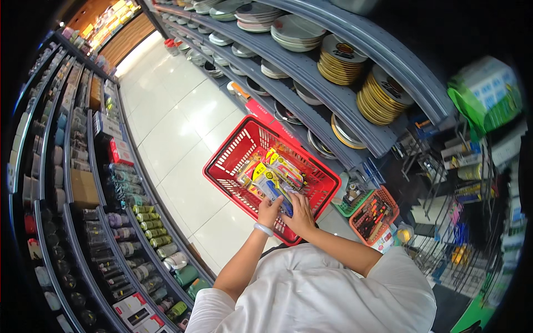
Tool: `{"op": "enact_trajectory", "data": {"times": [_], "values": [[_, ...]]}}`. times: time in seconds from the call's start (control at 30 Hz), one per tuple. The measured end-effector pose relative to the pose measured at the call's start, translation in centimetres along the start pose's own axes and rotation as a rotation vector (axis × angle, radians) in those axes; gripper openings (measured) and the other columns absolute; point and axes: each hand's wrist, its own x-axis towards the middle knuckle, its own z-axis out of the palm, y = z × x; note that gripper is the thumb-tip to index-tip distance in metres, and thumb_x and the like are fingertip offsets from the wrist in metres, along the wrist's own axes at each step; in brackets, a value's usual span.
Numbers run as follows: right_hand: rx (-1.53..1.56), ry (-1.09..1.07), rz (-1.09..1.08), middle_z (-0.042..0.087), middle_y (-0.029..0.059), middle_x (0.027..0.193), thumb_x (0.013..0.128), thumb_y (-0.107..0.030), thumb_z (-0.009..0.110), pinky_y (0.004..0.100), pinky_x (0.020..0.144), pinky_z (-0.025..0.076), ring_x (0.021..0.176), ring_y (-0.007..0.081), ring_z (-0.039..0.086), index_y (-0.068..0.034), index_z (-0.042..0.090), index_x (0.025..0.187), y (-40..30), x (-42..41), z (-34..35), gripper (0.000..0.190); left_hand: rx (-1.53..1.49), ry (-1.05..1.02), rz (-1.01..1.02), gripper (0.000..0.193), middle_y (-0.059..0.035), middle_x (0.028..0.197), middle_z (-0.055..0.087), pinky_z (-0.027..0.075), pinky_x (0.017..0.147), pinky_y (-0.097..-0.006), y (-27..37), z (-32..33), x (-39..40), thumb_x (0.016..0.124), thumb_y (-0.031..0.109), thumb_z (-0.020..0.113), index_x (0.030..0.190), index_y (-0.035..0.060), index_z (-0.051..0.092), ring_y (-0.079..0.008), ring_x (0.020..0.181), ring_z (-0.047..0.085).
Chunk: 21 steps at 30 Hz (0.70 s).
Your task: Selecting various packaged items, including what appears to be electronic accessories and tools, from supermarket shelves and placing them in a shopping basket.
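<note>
A red plastic shopping basket [228,150] with slotted walls sits in front of me, low down. Inside lie several carded tools in clear blister packs. My left hand [269,213] grips the lower left side of a packaged blue utility knife [271,185] with a yellow header, and a pale bangle circles that wrist. On the lower right of the same pack rest the fingers of my right hand [300,214]. Beside it is a packaged red-and-black hand tool [290,170] with a yellow header. Other packs are partly covered beneath these two.
Shelves with stacked plates [339,64] rise on the right. Near the basket's right end stand a green plastic basket [349,210] and an orange basket [389,199] holding several hand tools. Bottles [155,234] line the left shelves. A tiled aisle floor [166,120] runs between.
</note>
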Motion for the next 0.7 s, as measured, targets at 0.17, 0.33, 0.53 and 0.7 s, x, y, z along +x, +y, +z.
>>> {"op": "enact_trajectory", "data": {"times": [0.17, 0.33, 0.53, 0.7], "values": [[0.182, 0.193, 0.112, 0.045, 0.0168, 0.110, 0.063, -0.022, 0.074, 0.0387, 0.088, 0.038, 0.102, 0.0315, 0.046, 0.000, 0.040, 0.120, -0.1, -2.9, -2.7, 0.069, 0.033, -0.180, 0.067, 0.018, -0.0013, 0.079, 0.058, 0.041, 0.057, -0.0215, 1.4, 2.2, -3.2, 0.082, 0.012, 0.056, 0.096, 0.0013, 0.056, -0.0078, 0.066, 0.052], [0.335, 0.471, 0.197, 0.053, 0.0132, 0.106, 0.071, -0.023, 0.069, 0.0318, 0.075, 0.046, 0.091, 0.0224, 0.055, -0.001, 0.045, 0.118, -0.1, -5.0, -7.2, 0.057, 0.169, -0.494, 0.034, 0.021, -0.0025, 0.085, 0.060, 0.044, 0.064, -0.0235, 1.3, 5.1, -4.8, 0.083, 0.012, 0.057, 0.101, 0.0015, 0.055, -0.0082, 0.074, 0.055], [0.670, 0.660, 0.375, 0.058, 0.0041, 0.092, 0.082, -0.016, 0.060, 0.0236, 0.069, 0.044, 0.084, 0.0102, 0.054, -0.001, 0.052, 0.109, 4.4, -8.1, -14.4, 0.032, 0.412, -0.860, 0.168, 0.027, -0.0028, 0.089, 0.059, 0.045, 0.069, -0.0238, 2.7, 11.3, -8.5, 0.085, 0.016, 0.056, 0.106, -0.0013, 0.052, -0.0071, 0.079, 0.053], [0.729, 0.821, 0.418, 0.058, 0.0000, 0.075, 0.085, -0.017, 0.055, 0.0189, 0.060, 0.042, 0.069, 0.0049, 0.053, -0.002, 0.059, 0.086, 4.9, -11.6, -21.1, 0.015, 0.474, -1.098, 0.117, 0.027, -0.0040, 0.086, 0.060, 0.046, 0.067, -0.0244, 0.9, 17.0, -9.5, 0.084, 0.018, 0.057, 0.103, -0.0015, 0.055, -0.0077, 0.075, 0.054]]}}
